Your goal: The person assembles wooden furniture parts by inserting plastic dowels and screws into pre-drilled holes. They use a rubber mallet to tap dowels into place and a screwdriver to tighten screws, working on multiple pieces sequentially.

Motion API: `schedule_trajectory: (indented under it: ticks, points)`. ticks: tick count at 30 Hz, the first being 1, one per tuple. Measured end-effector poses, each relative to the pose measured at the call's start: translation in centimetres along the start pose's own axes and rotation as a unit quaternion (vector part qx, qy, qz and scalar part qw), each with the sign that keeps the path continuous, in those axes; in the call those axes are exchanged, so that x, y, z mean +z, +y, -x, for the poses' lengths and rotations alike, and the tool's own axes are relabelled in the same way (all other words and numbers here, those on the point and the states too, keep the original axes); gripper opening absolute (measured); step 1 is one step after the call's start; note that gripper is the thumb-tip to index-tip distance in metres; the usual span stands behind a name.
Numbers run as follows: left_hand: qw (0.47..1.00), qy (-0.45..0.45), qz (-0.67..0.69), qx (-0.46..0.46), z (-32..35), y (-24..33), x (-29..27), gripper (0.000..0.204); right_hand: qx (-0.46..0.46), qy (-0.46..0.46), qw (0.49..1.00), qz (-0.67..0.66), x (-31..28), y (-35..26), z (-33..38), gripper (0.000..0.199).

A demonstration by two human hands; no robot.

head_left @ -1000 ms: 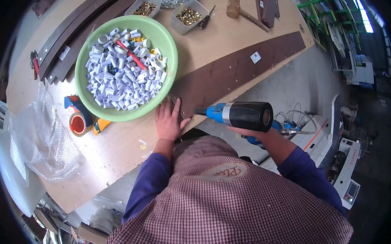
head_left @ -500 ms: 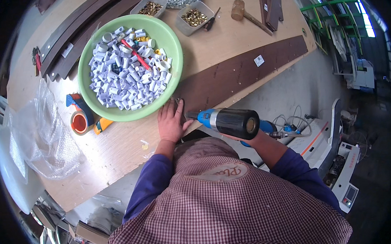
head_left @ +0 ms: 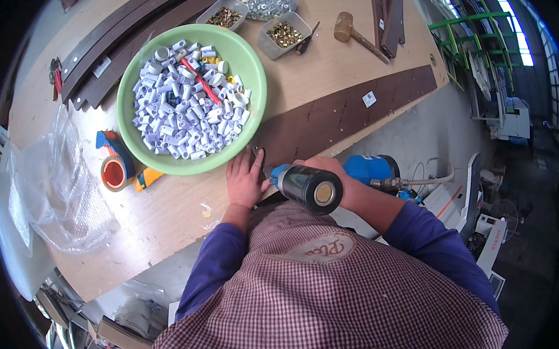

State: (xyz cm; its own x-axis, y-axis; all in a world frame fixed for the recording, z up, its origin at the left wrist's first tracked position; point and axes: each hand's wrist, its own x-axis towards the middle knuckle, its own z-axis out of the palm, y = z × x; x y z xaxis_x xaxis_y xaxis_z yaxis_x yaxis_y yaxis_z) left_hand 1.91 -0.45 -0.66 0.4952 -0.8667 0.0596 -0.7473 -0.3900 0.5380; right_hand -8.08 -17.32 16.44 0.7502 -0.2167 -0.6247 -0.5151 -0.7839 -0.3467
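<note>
My left hand (head_left: 244, 184) lies flat with fingers spread at the near left end of a long dark brown board (head_left: 346, 115). Its fingertips are close under the rim of a green basin (head_left: 259, 106) full of short white plastic tubes (head_left: 185, 119) and a red pen-like stick (head_left: 202, 80). In my right hand (head_left: 333, 169) is a blue and black pneumatic rivet gun (head_left: 308, 187) with a hose fitting. Its nose points down at the board's end beside my left thumb; the tip's contact with the board cannot be made out.
Beyond the basin stand two plastic boxes of brass fittings (head_left: 283, 34) (head_left: 224, 17), a bag of metal parts (head_left: 268, 0) and a screwdriver (head_left: 308, 39). A wooden mallet (head_left: 344, 27) and dark boards (head_left: 388, 17) lie farther right. Tape dispenser (head_left: 114, 170) and bubble wrap (head_left: 65, 186) are left.
The rivet gun has tilted more upright, its black end swinging nearer and to the left. My left hand stays about where it was. The whole view has shifted slightly.
</note>
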Motion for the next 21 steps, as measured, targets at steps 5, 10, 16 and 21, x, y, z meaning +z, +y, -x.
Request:
schedule_trajectory:
  ticks: [5,10,16,21]
  points:
    - [0.999,0.035,0.025,0.003,-0.2,0.0,0.2,0.085,-0.168,0.091,0.979,-0.075,0.5,2.5,1.2,0.047]
    - [0.999,0.030,0.025,0.004,0.6,-0.1,0.0,0.079,-0.078,0.107,0.987,-0.093,0.0,4.8,2.3,0.054]
    - [0.997,0.053,0.041,0.026,0.2,-0.6,0.4,0.073,0.067,0.126,0.967,-0.212,0.5,4.6,0.1,0.055]
    - [0.996,0.065,0.053,0.029,0.1,-0.6,0.3,0.072,0.019,0.151,0.971,-0.184,1.2,4.7,-0.8,0.054]
